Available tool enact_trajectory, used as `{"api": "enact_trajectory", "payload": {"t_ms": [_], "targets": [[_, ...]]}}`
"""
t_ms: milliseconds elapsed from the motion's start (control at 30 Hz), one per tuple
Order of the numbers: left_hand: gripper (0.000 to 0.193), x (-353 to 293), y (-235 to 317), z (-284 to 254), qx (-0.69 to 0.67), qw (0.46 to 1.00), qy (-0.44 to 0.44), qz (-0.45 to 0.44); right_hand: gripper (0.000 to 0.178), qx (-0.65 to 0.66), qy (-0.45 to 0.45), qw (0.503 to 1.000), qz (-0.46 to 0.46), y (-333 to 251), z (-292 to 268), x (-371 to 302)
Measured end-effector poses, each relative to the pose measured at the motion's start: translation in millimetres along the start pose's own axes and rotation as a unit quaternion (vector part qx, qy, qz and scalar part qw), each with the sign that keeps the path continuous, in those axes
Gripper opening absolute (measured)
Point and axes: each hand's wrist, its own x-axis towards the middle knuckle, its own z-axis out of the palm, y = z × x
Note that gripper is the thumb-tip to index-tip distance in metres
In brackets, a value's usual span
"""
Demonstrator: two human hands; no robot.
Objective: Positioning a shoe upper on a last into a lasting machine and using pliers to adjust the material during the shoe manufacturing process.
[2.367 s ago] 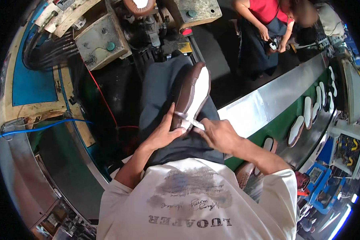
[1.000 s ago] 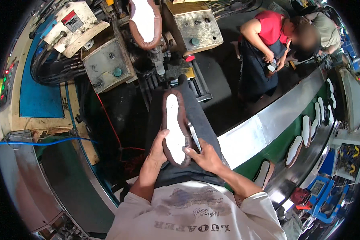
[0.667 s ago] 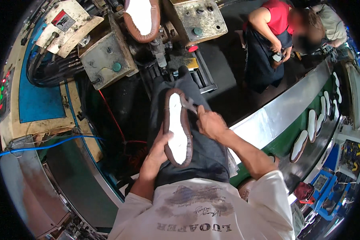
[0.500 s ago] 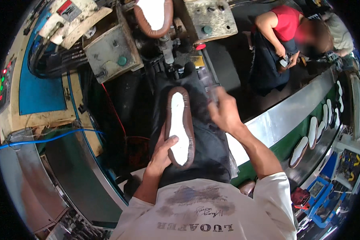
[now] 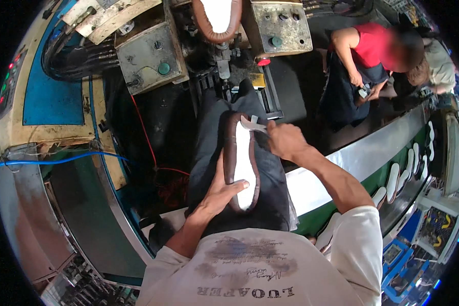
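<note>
- Brown leather shoe with a long white underside (image 5: 244, 148): lies underside up, its axis running 12 to 6 o'clock, on the dark grey cloth-covered lap (image 5: 209, 137), presumably its support.
- Left hand (image 5: 219, 194): at the shoe's 8 o'clock, curled around its side, thumb across the white underside, probably for steadiness; its other fingers are mostly hidden.
- Right hand (image 5: 286, 140): at 2 o'clock, closed around a silver metal tool with a curved head (image 5: 255, 125), angled apparently to reach the shoe's 12 o'clock end; contact cannot be told.
</note>
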Motion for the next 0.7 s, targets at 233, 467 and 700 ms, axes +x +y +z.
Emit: {"api": "enact_trajectory", "payload": {"t_ms": [233, 467, 700], "targets": [[0.112, -8, -1, -8, -0.203, 0.978, -0.024, -0.044, 0.023, 0.069, 0.04, 0.996, 0.042, -16, 42, -2], [0.109, -19, -6, -25, -0.264, 0.963, -0.019, -0.059, 0.023, 0.018, 0.062, 0.998, 0.009, -38, 25, -7], [0.108, -75, -6, -73, -0.446, 0.875, -0.189, 0.004, 0.026, 0.338, 0.226, 0.913, 0.023, -49, 11, -42]]}}
